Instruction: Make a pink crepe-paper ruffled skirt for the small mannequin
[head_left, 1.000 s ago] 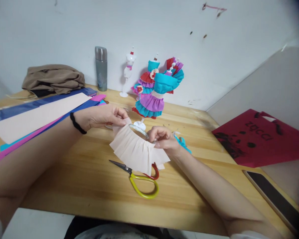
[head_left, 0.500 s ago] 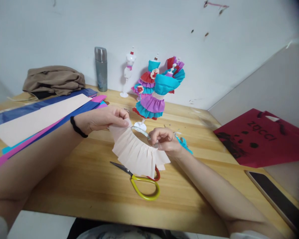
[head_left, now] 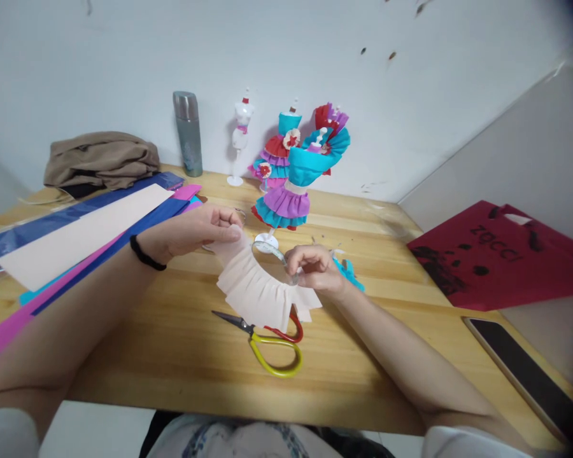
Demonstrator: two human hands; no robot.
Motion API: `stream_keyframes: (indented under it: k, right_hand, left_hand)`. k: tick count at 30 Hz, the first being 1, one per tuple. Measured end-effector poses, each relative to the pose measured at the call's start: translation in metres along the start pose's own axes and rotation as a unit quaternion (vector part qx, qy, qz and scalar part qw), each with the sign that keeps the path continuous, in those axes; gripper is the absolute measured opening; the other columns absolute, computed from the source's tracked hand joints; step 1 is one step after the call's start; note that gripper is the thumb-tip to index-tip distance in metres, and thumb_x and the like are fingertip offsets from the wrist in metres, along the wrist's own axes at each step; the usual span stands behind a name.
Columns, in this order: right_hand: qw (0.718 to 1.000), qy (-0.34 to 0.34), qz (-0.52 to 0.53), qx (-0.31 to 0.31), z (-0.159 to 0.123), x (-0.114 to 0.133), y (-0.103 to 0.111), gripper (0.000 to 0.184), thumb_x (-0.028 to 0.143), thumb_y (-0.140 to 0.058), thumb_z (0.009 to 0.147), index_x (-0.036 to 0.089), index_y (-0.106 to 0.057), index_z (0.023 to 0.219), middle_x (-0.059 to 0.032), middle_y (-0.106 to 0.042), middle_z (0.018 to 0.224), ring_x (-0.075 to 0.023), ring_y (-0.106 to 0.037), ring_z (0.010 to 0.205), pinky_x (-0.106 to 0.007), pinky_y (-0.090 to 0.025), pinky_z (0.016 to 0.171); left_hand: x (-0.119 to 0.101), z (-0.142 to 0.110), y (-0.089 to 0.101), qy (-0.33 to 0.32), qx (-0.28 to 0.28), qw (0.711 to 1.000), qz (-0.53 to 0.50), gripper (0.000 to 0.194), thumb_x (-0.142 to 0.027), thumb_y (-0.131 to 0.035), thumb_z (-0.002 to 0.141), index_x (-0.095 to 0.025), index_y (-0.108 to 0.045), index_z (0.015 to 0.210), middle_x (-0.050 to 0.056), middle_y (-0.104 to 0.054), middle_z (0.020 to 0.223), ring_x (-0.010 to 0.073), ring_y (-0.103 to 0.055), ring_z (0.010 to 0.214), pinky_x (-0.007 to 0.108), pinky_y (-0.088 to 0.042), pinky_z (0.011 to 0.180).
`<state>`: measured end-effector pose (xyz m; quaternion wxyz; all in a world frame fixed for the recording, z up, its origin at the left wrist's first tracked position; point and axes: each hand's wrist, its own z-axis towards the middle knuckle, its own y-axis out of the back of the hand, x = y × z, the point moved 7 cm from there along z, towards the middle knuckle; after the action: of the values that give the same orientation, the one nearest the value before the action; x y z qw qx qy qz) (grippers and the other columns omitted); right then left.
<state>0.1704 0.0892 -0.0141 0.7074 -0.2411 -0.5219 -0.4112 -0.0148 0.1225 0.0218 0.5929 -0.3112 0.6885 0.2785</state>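
A pleated strip of pale pink paper (head_left: 260,291) curves over the wooden table (head_left: 181,356), with a clear tape band along its top edge. My left hand (head_left: 198,230), a black band on its wrist, pinches the strip's left end. At the right end my right hand (head_left: 315,270) pinches the strip and its tape edge. Scissors with yellow and red handles (head_left: 272,340) lie on the table just under the strip.
Small mannequins in blue, purple and red paper dresses (head_left: 289,168) stand behind my hands, beside a bare white mannequin (head_left: 239,137) and a grey flask (head_left: 187,133). Long paper sheets (head_left: 76,232) and folded brown cloth (head_left: 100,159) lie left. A red bag (head_left: 496,261) and phone (head_left: 525,375) lie right.
Both hands have kept their hold on the pleated strip and drawn slightly closer together, curving it more. The view has shifted a little.
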Motion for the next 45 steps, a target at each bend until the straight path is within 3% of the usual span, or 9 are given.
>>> stream_keyframes:
  k: [6,14,23,25,30,34,37,41,45]
  right_hand:
    - [0.994,0.067,-0.088,0.019,0.000,0.028,-0.006,0.009,0.007,-0.062,0.062,0.015,-0.064,0.065,0.0025,-0.058,0.060,-0.0087,-0.050,0.056,-0.021,-0.038,0.055]
    - [0.953,0.139,-0.262,0.056,-0.001,0.046,-0.018,0.009,0.009,-0.056,0.068,0.017,-0.057,0.066,0.0053,-0.045,0.056,-0.0066,-0.038,0.046,-0.020,-0.028,0.045]
    - [0.884,0.238,-0.394,0.085,-0.005,0.056,-0.032,0.012,0.008,-0.051,0.071,0.020,-0.050,0.069,0.0031,-0.044,0.054,-0.0119,-0.037,0.050,-0.027,-0.029,0.051]
    - [0.891,0.224,-0.386,0.085,-0.005,0.054,-0.033,0.012,0.008,-0.051,0.071,0.020,-0.051,0.069,0.0035,-0.044,0.054,-0.0114,-0.037,0.049,-0.026,-0.029,0.050]
    - [0.945,0.126,-0.296,0.064,-0.002,0.048,-0.025,0.008,0.010,-0.055,0.070,0.018,-0.056,0.068,0.0035,-0.050,0.055,-0.0092,-0.045,0.048,-0.022,-0.034,0.048]
    - [0.943,0.138,-0.299,0.041,-0.002,0.052,-0.022,0.007,0.012,-0.056,0.073,0.018,-0.056,0.069,0.0024,-0.051,0.058,-0.0096,-0.046,0.050,-0.023,-0.034,0.048]
    - [0.911,0.213,-0.351,0.028,-0.004,0.059,-0.026,0.008,0.012,-0.055,0.074,0.019,-0.055,0.072,0.0018,-0.051,0.057,-0.0114,-0.045,0.051,-0.025,-0.034,0.050]
    - [0.828,0.326,-0.455,0.005,-0.011,0.061,-0.033,0.014,0.008,-0.053,0.074,0.021,-0.054,0.077,0.0027,-0.049,0.055,-0.0125,-0.042,0.049,-0.028,-0.033,0.050]
    - [0.761,0.379,-0.527,-0.014,-0.018,0.057,-0.035,0.019,0.005,-0.055,0.071,0.020,-0.056,0.081,0.0029,-0.048,0.055,-0.0130,-0.041,0.049,-0.030,-0.031,0.050]
  left_hand:
    - [0.000,0.002,-0.002,-0.006,0.029,0.999,0.012,0.049,-0.023,-0.085,0.061,-0.014,-0.066,0.106,-0.001,-0.067,0.074,0.0084,-0.062,0.065,0.018,-0.046,0.060]
    - [-0.005,-0.001,-0.006,-0.051,0.054,0.993,0.092,0.017,-0.021,-0.080,0.067,-0.011,-0.067,0.074,0.000,-0.065,0.071,0.0081,-0.057,0.065,0.019,-0.045,0.061]
    - [-0.018,-0.004,-0.001,-0.114,0.063,0.969,0.211,0.011,-0.021,-0.073,0.072,-0.013,-0.068,0.080,0.004,-0.069,0.083,0.0145,-0.064,0.082,0.026,-0.051,0.075]
    - [-0.017,-0.004,-0.003,-0.110,0.062,0.969,0.214,0.016,-0.021,-0.074,0.071,-0.013,-0.069,0.085,0.004,-0.070,0.083,0.0141,-0.064,0.081,0.025,-0.051,0.076]
    - [-0.009,-0.002,-0.004,-0.097,0.063,0.975,0.188,0.015,-0.027,-0.073,0.074,-0.013,-0.070,0.078,0.003,-0.068,0.074,0.0121,-0.062,0.072,0.021,-0.049,0.065]
    - [-0.015,-0.004,-0.001,-0.118,0.037,0.973,0.194,0.016,-0.028,-0.073,0.075,-0.013,-0.069,0.077,0.004,-0.069,0.077,0.0139,-0.062,0.075,0.025,-0.051,0.068]
    - [-0.031,-0.010,-0.002,-0.182,0.007,0.956,0.231,0.013,-0.026,-0.073,0.075,-0.014,-0.070,0.075,0.006,-0.070,0.079,0.0161,-0.064,0.079,0.027,-0.052,0.073]
    - [-0.056,-0.024,-0.013,-0.288,0.000,0.908,0.303,0.011,-0.025,-0.070,0.079,-0.017,-0.072,0.072,0.008,-0.070,0.081,0.0164,-0.063,0.081,0.027,-0.051,0.074]
    - [-0.073,-0.035,-0.023,-0.346,0.004,0.874,0.342,0.014,-0.026,-0.067,0.082,-0.021,-0.074,0.070,0.008,-0.072,0.082,0.0170,-0.063,0.082,0.030,-0.050,0.080]
